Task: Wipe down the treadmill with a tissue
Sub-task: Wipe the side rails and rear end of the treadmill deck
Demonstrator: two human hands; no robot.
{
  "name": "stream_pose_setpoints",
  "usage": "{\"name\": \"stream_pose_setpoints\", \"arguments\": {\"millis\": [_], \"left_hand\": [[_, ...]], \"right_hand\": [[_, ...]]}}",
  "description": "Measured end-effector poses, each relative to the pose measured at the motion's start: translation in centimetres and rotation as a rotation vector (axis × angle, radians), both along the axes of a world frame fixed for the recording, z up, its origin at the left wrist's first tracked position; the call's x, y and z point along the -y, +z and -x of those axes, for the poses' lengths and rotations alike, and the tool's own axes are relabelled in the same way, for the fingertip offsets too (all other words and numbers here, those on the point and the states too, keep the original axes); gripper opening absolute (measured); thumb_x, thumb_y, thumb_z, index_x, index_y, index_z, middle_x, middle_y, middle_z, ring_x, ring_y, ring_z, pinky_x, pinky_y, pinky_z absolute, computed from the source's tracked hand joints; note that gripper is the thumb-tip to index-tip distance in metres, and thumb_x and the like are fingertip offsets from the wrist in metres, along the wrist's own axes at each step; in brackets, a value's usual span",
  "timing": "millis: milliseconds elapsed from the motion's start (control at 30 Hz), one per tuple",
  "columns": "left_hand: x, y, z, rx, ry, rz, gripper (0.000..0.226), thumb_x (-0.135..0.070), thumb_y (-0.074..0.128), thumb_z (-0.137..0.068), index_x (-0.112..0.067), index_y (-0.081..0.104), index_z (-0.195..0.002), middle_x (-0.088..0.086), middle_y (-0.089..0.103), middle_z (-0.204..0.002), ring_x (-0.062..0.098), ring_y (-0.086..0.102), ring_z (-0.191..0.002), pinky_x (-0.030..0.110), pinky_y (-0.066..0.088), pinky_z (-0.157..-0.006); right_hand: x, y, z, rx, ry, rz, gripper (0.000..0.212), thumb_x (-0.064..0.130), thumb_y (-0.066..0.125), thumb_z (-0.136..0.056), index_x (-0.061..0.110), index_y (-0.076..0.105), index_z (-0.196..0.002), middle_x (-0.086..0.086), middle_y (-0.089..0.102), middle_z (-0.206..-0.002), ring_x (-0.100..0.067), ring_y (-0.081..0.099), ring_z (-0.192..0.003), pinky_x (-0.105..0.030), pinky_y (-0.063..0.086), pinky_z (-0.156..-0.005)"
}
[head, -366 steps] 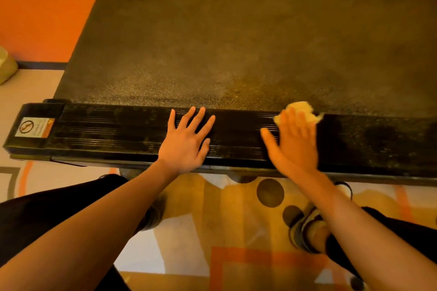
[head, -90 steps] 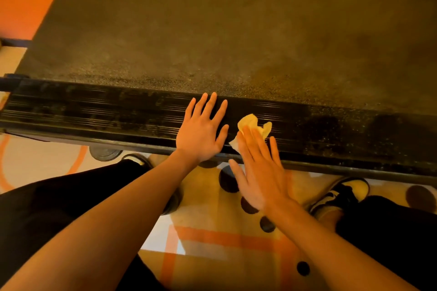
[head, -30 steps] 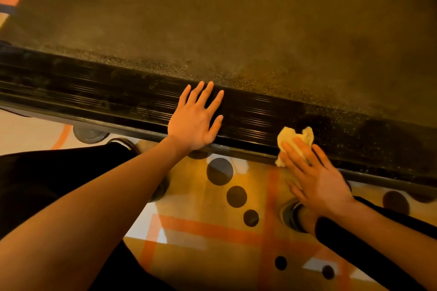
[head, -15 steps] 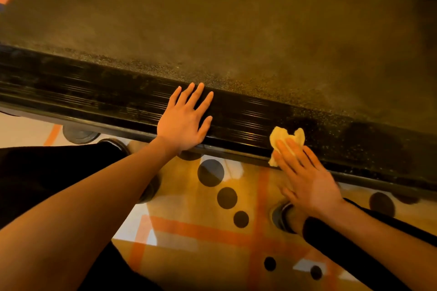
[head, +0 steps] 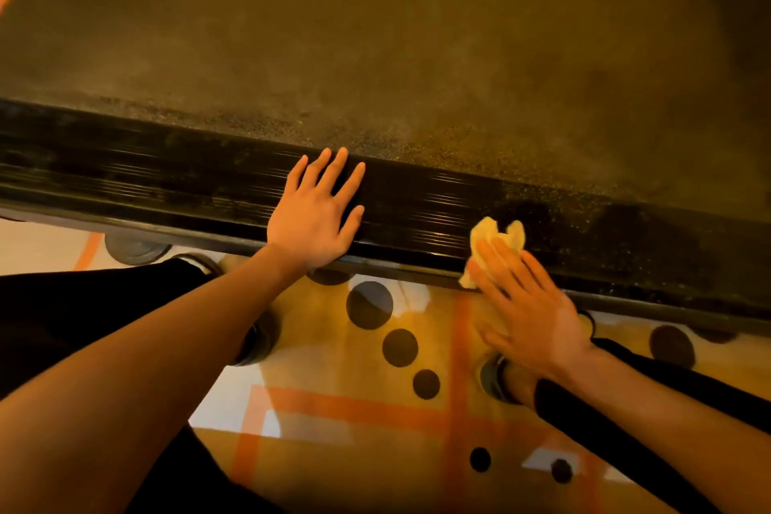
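Patterned floor point(head: 367, 409), orange lines and dark dots, beside a treadmill point(head: 375, 54) cut off at the frame edges. Its ribbed side rail point(head: 167, 184) runs left to right, dipping rightward. Left hand point(head: 317, 217) lies flat on the rail, fingers spread. Right hand point(head: 530, 305), blurred, presses a crumpled tissue point(head: 492, 236), half hidden under straight fingers, on the rail's near edge.

The left hand point(head: 313, 217) rests on the treadmill point(head: 417, 196) rail, left of the tissue point(head: 486, 240).
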State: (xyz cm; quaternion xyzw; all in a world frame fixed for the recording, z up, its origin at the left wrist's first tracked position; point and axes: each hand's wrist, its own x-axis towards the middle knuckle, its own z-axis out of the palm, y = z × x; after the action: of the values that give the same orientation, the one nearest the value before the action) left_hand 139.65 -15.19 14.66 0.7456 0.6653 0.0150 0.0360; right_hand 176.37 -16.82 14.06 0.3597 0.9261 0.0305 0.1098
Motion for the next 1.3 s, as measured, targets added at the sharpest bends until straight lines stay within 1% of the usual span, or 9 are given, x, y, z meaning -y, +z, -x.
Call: {"name": "stream_pose_setpoints", "arguments": {"millis": [133, 233, 400, 600, 700, 800, 967, 1167, 1300], "left_hand": [[0.1, -0.2, 0.1, 0.000, 0.001, -0.018, 0.066, -0.052, 0.024, -0.106, -0.019, 0.030, -0.163, 0.017, 0.027, -0.168, 0.038, 0.021, -0.156, 0.055, 0.015, -0.127], [0.1, 0.2, -0.1, 0.006, 0.000, 0.012, 0.066, -0.052, 0.023, -0.106, -0.019, 0.030, -0.163, 0.017, 0.026, -0.168, 0.038, 0.020, -0.156, 0.055, 0.014, -0.127], [0.0, 0.2, -0.1, -0.002, 0.013, 0.008, 0.067, -0.053, 0.023, -0.105, -0.021, 0.028, -0.163, 0.014, 0.025, -0.169, 0.035, 0.018, -0.157, 0.054, 0.013, -0.127], [0.1, -0.3, 0.2, 0.018, 0.002, -0.032, 0.065, -0.053, 0.026, -0.107, -0.021, 0.030, -0.163, 0.012, 0.025, -0.169, 0.032, 0.018, -0.158, 0.051, 0.014, -0.128], [0.0, -0.5, 0.2, 0.020, 0.004, -0.038, 0.065, -0.053, 0.026, -0.106, -0.022, 0.029, -0.163, 0.012, 0.025, -0.169, 0.031, 0.018, -0.158, 0.051, 0.015, -0.128], [0.1, -0.3, -0.1, 0.004, 0.011, -0.021, 0.065, -0.053, 0.026, -0.106, -0.022, 0.028, -0.163, 0.012, 0.024, -0.170, 0.031, 0.017, -0.158, 0.052, 0.015, -0.128], [0.1, -0.2, -0.3, -0.012, 0.027, 0.013, 0.067, -0.053, 0.020, -0.105, -0.022, 0.025, -0.164, 0.011, 0.020, -0.171, 0.030, 0.013, -0.159, 0.050, 0.012, -0.129], [0.2, -0.2, -0.3, -0.003, 0.029, 0.000, 0.067, -0.053, 0.021, -0.105, -0.022, 0.024, -0.164, 0.010, 0.019, -0.171, 0.029, 0.011, -0.159, 0.050, 0.012, -0.129], [0.2, -0.5, -0.3, -0.010, 0.025, -0.004, 0.067, -0.053, 0.021, -0.106, -0.021, 0.025, -0.164, 0.012, 0.020, -0.171, 0.030, 0.012, -0.159, 0.051, 0.013, -0.128]], "right_hand": [[0.2, 0.6, -4.3, 0.048, -0.108, 0.010, 0.089, 0.066, 0.039, -0.095, 0.008, 0.030, -0.161, -0.017, 0.013, -0.172, -0.037, 0.008, -0.159, -0.056, 0.019, -0.125], [1.7, -0.4, 2.8, -0.029, -0.143, 0.050, 0.093, 0.067, 0.040, -0.092, 0.011, 0.021, -0.163, -0.017, 0.013, -0.172, -0.040, 0.003, -0.159, -0.062, 0.020, -0.125], [2.1, -1.3, 12.8, -0.206, -0.127, 0.072, 0.095, 0.068, 0.043, -0.094, 0.016, 0.012, -0.166, -0.010, -0.003, -0.174, -0.031, -0.008, -0.160, -0.048, 0.004, -0.129], [2.1, -1.5, -0.1, -0.097, -0.173, -0.004, 0.087, 0.060, 0.044, -0.093, 0.012, 0.025, -0.163, -0.013, 0.010, -0.173, -0.031, 0.007, -0.160, -0.056, 0.021, -0.125], [1.9, -0.9, -4.8, -0.055, -0.308, -0.006, 0.089, 0.063, 0.037, -0.095, 0.006, 0.025, -0.163, -0.015, 0.009, -0.173, -0.032, 0.008, -0.160, -0.056, 0.020, -0.126], [3.0, -1.4, -0.8, -0.152, -0.440, 0.033, 0.091, 0.068, 0.030, -0.097, 0.008, 0.020, -0.164, -0.017, 0.008, -0.172, -0.035, -0.001, -0.160, -0.058, 0.014, -0.127], [4.0, -0.7, 11.6, -0.222, -0.352, 0.061, 0.096, 0.072, 0.033, -0.096, 0.011, 0.009, -0.166, -0.014, -0.002, -0.173, -0.033, -0.012, -0.159, -0.053, 0.006, -0.129], [2.7, -1.0, 0.4, -0.218, -0.480, 0.008, 0.089, 0.072, 0.023, -0.099, 0.013, 0.020, -0.165, -0.011, 0.010, -0.173, -0.028, 0.007, -0.161, -0.053, 0.013, -0.128], [2.8, -0.3, -1.6, -0.239, -0.635, 0.047, 0.094, 0.074, 0.015, -0.099, 0.006, 0.023, -0.163, -0.015, 0.010, -0.173, -0.032, 0.004, -0.160, -0.057, 0.016, -0.127]]}}
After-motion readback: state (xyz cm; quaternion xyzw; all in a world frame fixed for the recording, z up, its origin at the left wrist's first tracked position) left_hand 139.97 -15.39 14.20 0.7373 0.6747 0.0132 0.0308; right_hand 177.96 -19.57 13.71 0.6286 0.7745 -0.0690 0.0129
